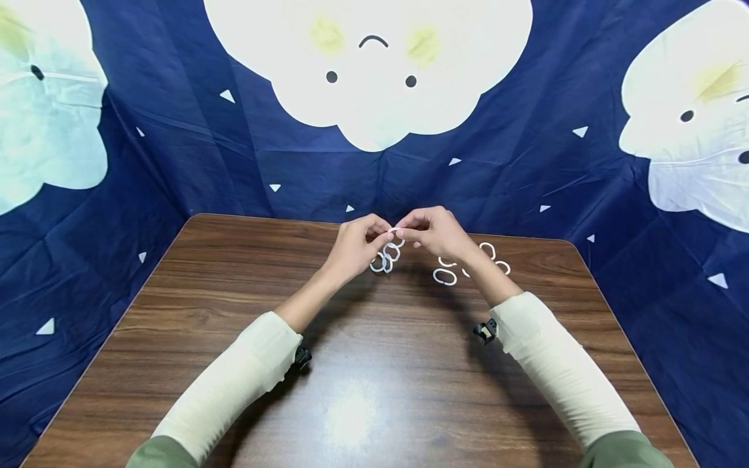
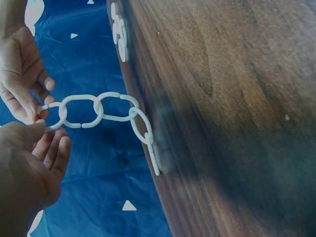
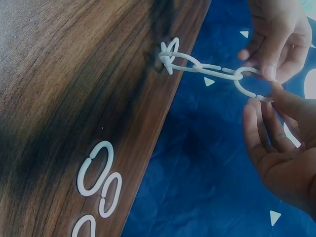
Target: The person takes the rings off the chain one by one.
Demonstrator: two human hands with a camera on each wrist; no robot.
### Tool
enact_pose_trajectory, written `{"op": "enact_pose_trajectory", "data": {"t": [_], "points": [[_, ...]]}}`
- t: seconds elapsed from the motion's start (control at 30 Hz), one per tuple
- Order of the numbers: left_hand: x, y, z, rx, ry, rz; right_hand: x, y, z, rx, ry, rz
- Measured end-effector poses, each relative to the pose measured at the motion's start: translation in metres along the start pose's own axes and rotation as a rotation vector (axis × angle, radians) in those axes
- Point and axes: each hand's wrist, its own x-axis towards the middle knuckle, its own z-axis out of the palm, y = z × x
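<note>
White chain [image 2: 117, 118] — long axis downward

Both arms stretch forward and converge, the left arm [image 1: 304, 302] slanting in from lower left, the right arm [image 1: 497, 279] from lower right. Pale sleeves [image 1: 234, 370] cover the forearms and stop short of the bare wrists; green shows above them. The left grip [image 1: 358, 239] and right grip [image 1: 437, 232] come together with their fingertips close. Each pinches between thumb and forefinger, the remaining fingers bent loosely.
</note>
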Motion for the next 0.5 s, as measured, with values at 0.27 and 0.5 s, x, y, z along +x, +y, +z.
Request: {"op": "enact_pose_trajectory", "data": {"t": [0.27, 0.5], "points": [[-0.0049, -0.006, -0.001, -0.007, 0.016, -0.03, 0.002, 0.0039, 0.0012, 0.011, 0.025, 0.01], [-0.0077, -0.0097, -0.0001, 0.006, 0.0, -0.053, 0.0024, 0.0043, 0.0019, 0.042, 0.034, 0.03]]}}
